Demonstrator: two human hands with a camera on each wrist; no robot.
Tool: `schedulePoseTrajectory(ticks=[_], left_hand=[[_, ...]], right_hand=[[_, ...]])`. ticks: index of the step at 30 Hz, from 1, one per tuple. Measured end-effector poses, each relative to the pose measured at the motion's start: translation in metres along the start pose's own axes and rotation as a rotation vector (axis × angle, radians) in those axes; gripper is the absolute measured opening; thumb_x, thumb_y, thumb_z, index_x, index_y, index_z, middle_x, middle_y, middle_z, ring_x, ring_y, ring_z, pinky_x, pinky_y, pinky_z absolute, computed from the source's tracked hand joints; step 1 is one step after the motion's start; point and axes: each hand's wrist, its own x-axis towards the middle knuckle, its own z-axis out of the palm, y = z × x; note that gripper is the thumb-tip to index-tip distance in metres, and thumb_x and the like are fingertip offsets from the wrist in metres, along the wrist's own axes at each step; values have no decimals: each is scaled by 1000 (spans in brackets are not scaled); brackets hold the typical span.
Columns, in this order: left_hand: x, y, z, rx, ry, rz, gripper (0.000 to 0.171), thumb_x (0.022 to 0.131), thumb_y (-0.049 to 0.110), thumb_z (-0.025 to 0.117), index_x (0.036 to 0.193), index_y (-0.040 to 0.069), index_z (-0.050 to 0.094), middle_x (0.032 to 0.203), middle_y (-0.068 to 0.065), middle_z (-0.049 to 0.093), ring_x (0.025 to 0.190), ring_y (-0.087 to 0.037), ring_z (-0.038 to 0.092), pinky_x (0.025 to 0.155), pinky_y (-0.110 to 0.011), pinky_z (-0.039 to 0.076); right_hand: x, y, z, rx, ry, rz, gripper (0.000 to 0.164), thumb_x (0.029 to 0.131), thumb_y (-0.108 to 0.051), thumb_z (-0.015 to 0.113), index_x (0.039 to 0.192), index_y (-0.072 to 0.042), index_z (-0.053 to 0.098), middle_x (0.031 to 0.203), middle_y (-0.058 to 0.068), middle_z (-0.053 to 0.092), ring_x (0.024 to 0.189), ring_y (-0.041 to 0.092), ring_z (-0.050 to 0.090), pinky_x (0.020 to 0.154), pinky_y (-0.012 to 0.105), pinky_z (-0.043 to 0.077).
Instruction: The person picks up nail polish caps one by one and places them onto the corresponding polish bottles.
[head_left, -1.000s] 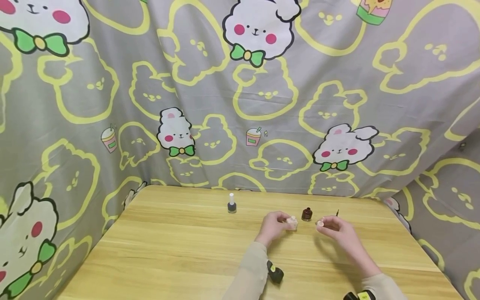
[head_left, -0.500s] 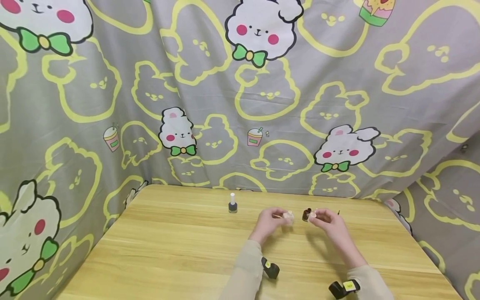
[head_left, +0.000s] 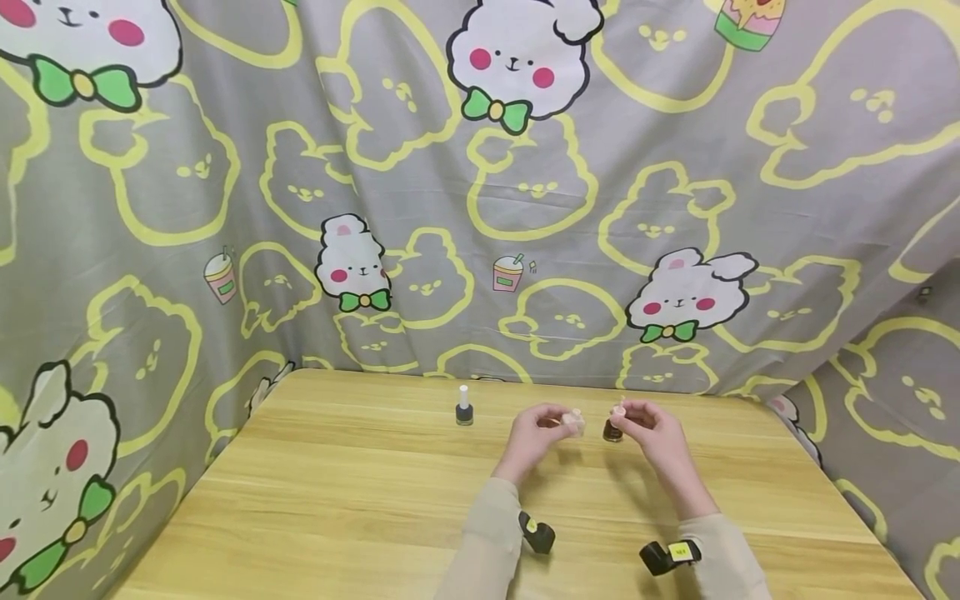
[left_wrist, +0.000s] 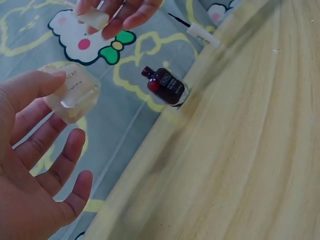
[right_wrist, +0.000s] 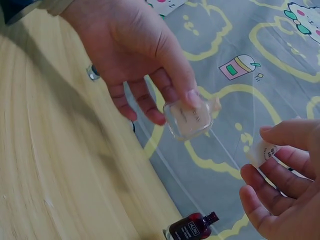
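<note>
Right hand (head_left: pixel 657 429) has moved inward, fingers (right_wrist: pixel 267 186) pinching a white cap (right_wrist: pixel 263 152) right of the nail-polish bottle (left_wrist: pixel 79 95) the left hand (head_left: pixel 532 433) pinches

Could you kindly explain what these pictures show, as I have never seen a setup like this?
There is no robot here: a person works bare-handed. The wide picture comes from a camera worn on the head; the two closer ones come from black wrist cameras. The left hand holds an uncapped, pale clear-glass bottle; the right hand pinches a rounded white cap. On the light-brown wooden table stand an uncapped dark red glass bottle and a dark bottle with a tall white cap. A white cap with a dark brush rests there too, visible from the left wrist. Behind hangs a grey cloth with yellow outlines and cartoon animals.
</note>
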Motion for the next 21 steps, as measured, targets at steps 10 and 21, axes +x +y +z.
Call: schedulePoseTrajectory(ticks=[10,21], left_hand=[[-2,4,-6,-3,-8,26,28,82,23,78,108,13,73,103,-2,72,85,-6,59,73,-21,50],[-4,7,-9,-3,-20,34,28,82,22,77,108,12,73,103,-2,72,86,-6,59,72,-20,50]], right_hand=[[0,-3,-3,-93,59,-69,35,89,-15,71,116,5,61,98,3,71,79,-10,58,70,17,53],[1,1,-2,-347,107,-313,22,83,-9,76,103,-1,69,93,14,72,80,-10,54,68,15,51]])
